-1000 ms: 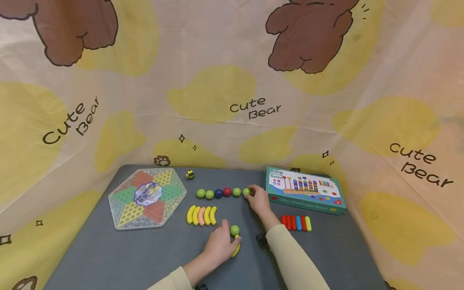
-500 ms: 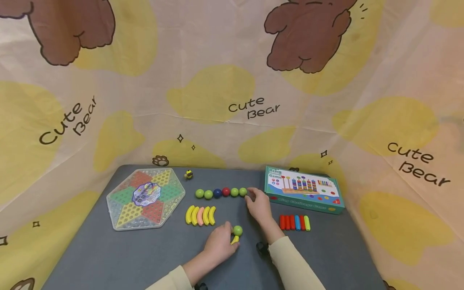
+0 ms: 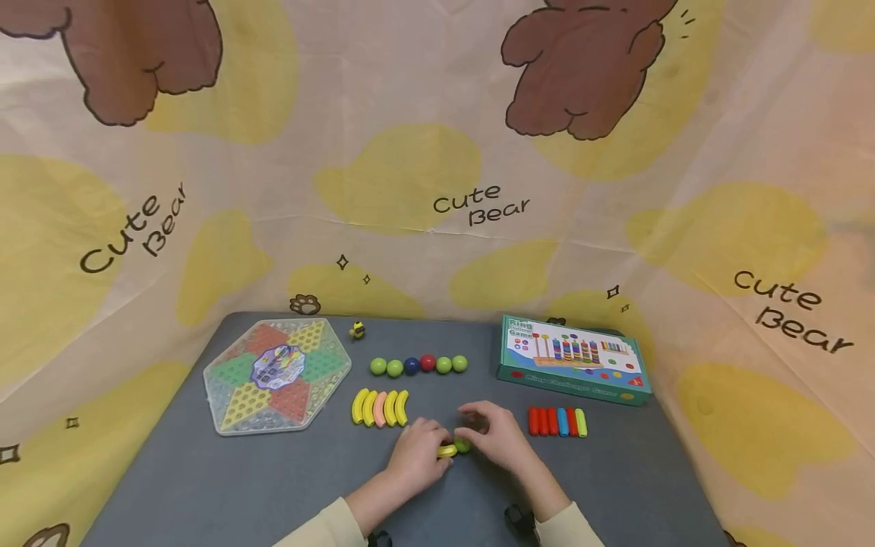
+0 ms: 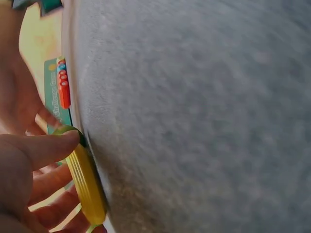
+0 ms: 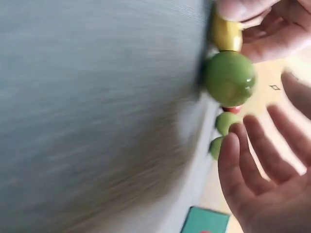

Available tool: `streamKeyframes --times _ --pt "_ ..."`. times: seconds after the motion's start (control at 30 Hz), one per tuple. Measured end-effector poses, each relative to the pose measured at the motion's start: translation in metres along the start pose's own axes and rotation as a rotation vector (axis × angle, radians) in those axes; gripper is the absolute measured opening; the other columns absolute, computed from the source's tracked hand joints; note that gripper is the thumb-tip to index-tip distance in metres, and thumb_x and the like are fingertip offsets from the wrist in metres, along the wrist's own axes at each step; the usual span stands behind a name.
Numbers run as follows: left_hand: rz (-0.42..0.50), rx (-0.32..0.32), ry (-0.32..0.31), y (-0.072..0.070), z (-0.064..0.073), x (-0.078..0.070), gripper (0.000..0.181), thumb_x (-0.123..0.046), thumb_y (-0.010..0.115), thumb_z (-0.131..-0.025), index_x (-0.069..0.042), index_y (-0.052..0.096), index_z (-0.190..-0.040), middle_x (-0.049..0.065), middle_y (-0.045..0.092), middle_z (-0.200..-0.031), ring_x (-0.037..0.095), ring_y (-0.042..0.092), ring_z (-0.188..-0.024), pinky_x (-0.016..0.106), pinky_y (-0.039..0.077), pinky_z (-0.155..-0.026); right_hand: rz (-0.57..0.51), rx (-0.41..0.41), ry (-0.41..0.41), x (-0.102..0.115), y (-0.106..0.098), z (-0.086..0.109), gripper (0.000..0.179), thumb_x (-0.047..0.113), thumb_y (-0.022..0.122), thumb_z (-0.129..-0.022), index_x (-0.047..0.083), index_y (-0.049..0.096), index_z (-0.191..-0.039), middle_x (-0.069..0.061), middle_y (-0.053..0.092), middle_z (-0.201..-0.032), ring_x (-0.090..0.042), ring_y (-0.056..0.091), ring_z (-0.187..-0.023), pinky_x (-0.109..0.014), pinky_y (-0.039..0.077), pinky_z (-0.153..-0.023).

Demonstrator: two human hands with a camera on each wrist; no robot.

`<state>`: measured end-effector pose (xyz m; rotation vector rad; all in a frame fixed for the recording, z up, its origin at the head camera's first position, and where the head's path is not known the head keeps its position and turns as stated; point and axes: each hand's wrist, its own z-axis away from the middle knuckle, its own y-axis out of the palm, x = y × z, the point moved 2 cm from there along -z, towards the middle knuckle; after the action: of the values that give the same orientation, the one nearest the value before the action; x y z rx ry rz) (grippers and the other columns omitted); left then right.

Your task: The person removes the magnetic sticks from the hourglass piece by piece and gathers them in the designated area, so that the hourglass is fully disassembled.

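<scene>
In the head view my left hand grips a yellow toy banana near the front middle of the table. The left wrist view shows the thumb across the end of the banana and the other fingers behind it. Right at the banana's end sits a green ball, partly covered by fingers in the head view. My right hand is beside this ball, its fingers spread and loosely bent. In the right wrist view a gap shows between those fingers and the ball.
Behind the hands runs a row of green, blue and red balls. Toy bananas, one pink, lie in front of it. Coloured rods and a boxed ring game are right; a hexagonal board and small bee are left.
My right hand has left the end of the ball row and come forward to the green ball. The banana in my left hand has turned sideways, and the ball has shifted right.
</scene>
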<state>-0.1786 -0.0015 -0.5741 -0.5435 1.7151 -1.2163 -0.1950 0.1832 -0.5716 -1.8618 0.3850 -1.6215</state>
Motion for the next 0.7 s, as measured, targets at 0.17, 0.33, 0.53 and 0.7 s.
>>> streamKeyframes --times 0.17,0.33,0.53,0.7 --pt "-0.024 -0.012 0.048 0.000 0.000 0.003 0.018 -0.023 0.085 -0.081 -0.017 0.078 -0.096 -0.006 0.067 -0.092 0.015 0.058 -0.090 0.035 0.050 -0.078 -0.010 0.151 -0.027 -0.010 0.003 0.015 0.035 0.026 0.080 -0.088 0.016 0.073 -0.120 0.002 0.070 -0.114 -0.013 0.063 -0.092 -0.023 0.053 -0.074" --pt "-0.002 0.004 0.062 0.000 -0.001 0.006 0.015 -0.019 0.084 -0.082 -0.018 0.079 -0.096 -0.007 0.068 -0.092 0.012 0.059 -0.088 0.032 0.053 -0.079 -0.019 0.178 -0.029 -0.015 0.004 0.017 0.030 0.018 0.079 -0.088 0.016 0.074 -0.118 0.003 0.071 -0.106 -0.004 0.062 -0.083 -0.022 0.053 -0.072" --pt "0.014 0.040 0.079 0.000 -0.001 0.005 0.013 -0.018 0.084 -0.082 -0.019 0.079 -0.094 -0.009 0.069 -0.089 0.010 0.058 -0.086 0.029 0.053 -0.076 -0.050 0.183 0.028 -0.019 0.002 0.019 0.028 0.017 0.077 -0.090 0.016 0.073 -0.117 0.003 0.070 -0.103 -0.006 0.064 -0.085 -0.022 0.055 -0.074" --pt "-0.043 0.031 0.127 0.000 0.000 0.004 0.014 -0.016 0.083 -0.082 -0.024 0.080 -0.093 -0.005 0.070 -0.102 0.016 0.060 -0.101 0.040 0.051 -0.094 -0.035 0.141 0.073 -0.023 -0.006 0.021 0.026 0.018 0.078 -0.090 0.016 0.073 -0.115 0.003 0.069 -0.099 -0.009 0.063 -0.082 -0.023 0.054 -0.072"
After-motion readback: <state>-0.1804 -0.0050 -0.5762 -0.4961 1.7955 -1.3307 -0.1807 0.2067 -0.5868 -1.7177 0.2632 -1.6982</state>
